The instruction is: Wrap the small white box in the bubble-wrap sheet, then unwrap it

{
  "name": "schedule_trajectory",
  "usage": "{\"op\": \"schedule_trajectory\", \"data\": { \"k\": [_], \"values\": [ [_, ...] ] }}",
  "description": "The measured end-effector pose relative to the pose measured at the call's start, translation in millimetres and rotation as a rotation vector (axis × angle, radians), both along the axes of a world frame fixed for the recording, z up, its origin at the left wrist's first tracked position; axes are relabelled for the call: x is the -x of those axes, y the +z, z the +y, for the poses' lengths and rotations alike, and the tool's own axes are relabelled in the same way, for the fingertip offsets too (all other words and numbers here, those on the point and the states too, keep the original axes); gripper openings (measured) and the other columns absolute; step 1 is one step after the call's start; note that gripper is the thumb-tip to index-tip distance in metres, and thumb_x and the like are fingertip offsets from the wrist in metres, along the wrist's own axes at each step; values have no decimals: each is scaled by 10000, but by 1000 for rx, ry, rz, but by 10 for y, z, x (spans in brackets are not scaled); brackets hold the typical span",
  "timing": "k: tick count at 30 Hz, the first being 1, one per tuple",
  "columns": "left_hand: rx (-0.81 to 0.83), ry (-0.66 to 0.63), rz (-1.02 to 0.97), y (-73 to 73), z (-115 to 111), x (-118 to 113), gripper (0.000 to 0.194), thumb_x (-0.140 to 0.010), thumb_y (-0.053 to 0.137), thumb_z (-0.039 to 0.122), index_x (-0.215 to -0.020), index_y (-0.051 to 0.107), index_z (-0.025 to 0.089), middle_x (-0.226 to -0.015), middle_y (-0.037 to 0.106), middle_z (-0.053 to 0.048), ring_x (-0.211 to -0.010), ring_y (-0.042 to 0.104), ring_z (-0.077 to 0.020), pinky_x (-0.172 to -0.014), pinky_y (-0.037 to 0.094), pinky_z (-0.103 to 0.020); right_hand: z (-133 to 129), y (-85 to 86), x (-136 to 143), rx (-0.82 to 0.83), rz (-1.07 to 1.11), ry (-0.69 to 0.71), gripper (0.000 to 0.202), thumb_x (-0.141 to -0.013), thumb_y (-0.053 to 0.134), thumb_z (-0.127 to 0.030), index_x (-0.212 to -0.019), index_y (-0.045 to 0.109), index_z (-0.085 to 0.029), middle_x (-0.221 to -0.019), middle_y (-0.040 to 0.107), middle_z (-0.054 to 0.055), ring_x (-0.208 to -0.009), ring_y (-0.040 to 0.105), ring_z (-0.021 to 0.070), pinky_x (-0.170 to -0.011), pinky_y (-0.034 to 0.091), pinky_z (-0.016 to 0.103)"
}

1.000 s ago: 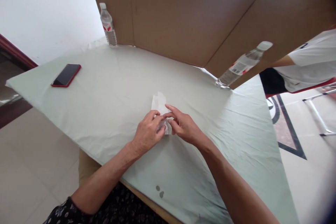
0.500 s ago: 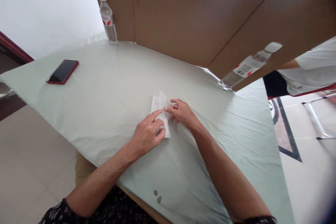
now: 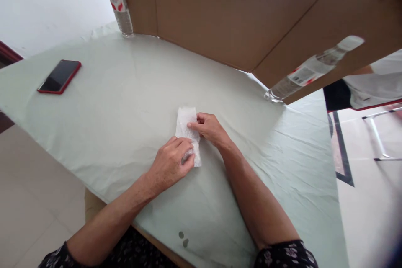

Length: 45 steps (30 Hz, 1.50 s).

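A narrow white, crinkled strip of what looks like bubble wrap (image 3: 186, 118) lies lengthwise on the pale green tablecloth (image 3: 125, 104). My left hand (image 3: 171, 160) is closed over its lower part, fingers curled, with a clear, bumpy bit showing between thumb and fingers. At the upper right edge of the strip, my right hand (image 3: 211, 127) pinches it, thumb on top and the other fingers partly hidden beneath or behind. Whether anything is wrapped inside cannot be seen.
A phone in a red case (image 3: 59, 76) rests at the left. Two water bottles, one at the back left (image 3: 119, 6) and one at the right (image 3: 309, 73), stand against a tall cardboard panel (image 3: 213, 12). Behind the panel, a person's white sleeve (image 3: 386, 67) shows.
My right hand has come in and closed its pinch on the strip's right edge. My left index finger has curled in from its stretched position. The strip looks flatter; the view has shifted slightly.
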<state>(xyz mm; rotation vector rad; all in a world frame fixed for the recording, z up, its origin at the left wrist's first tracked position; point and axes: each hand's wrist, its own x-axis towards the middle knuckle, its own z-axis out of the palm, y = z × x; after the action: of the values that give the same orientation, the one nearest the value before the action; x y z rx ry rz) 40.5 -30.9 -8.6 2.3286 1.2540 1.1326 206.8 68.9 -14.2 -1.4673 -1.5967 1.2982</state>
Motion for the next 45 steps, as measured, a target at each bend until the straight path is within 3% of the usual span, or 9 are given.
{"op": "schedule_trajectory", "data": {
  "k": [5,10,14,22,31,37,40,45],
  "values": [
    [35,-1,-5,-5,-9,0,148,-865,566,93,-955,590,208,-1057,753,-77,-953,708,-218,-861,585,-377,-36,35,41,-24,59,-20,265,-714,708,-416,-661,576,-192,-618,488,-43,-594,398,99,-524,311,241],
    [48,4,-5,4,-21,3,120,-876,567,104,-942,597,200,-1068,750,-86,-960,699,-224,-854,583,-380,-51,65,97,87,299,-8,269,-661,772,-391,-786,661,-180,-728,614,-21,-662,521,123,-618,413,257],
    [47,3,-17,-2,-20,3,127,-875,570,99,-954,603,193,-1061,753,-85,-969,703,-226,-864,582,-383,-72,30,148,146,363,-57,238,-655,762,-367,-754,653,-180,-713,621,-25,-641,527,121,-614,422,260],
    [100,-4,-19,-16,-8,27,133,-878,569,121,-975,615,201,-1059,758,-76,-985,705,-230,-886,579,-399,-164,-3,271,192,550,-132,359,-627,794,-454,-822,639,-196,-745,645,-18,-659,561,131,-638,468,271],
    [140,5,1,-33,6,49,116,-871,583,149,-963,631,202,-989,749,-60,-895,660,-212,-809,564,-361,-202,17,342,169,595,-113,399,-623,815,-462,-860,620,-208,-750,641,-25,-663,568,133,-658,470,273],
    [153,18,5,-10,4,53,120,-864,587,138,-954,636,200,-972,717,-53,-910,653,-202,-829,558,-342,-335,131,347,86,599,-119,351,-663,787,-424,-892,637,-204,-803,676,-11,-716,606,140,-706,505,275],
    [142,67,30,13,-21,40,102,-868,604,153,-946,650,200,-1022,660,-65,-909,644,-184,-809,554,-309,-438,198,338,35,567,-102,310,-708,754,-419,-912,647,-211,-881,718,11,-803,652,163,-780,534,301],
    [143,255,78,36,-102,5,109,-841,682,189,-930,622,210,-989,593,-39,-839,610,-164,-759,536,-280,-577,252,332,-32,532,-102,269,-745,724,-409,-916,651,-215,-905,732,10,-852,666,173,-827,536,318]
  ]
}}
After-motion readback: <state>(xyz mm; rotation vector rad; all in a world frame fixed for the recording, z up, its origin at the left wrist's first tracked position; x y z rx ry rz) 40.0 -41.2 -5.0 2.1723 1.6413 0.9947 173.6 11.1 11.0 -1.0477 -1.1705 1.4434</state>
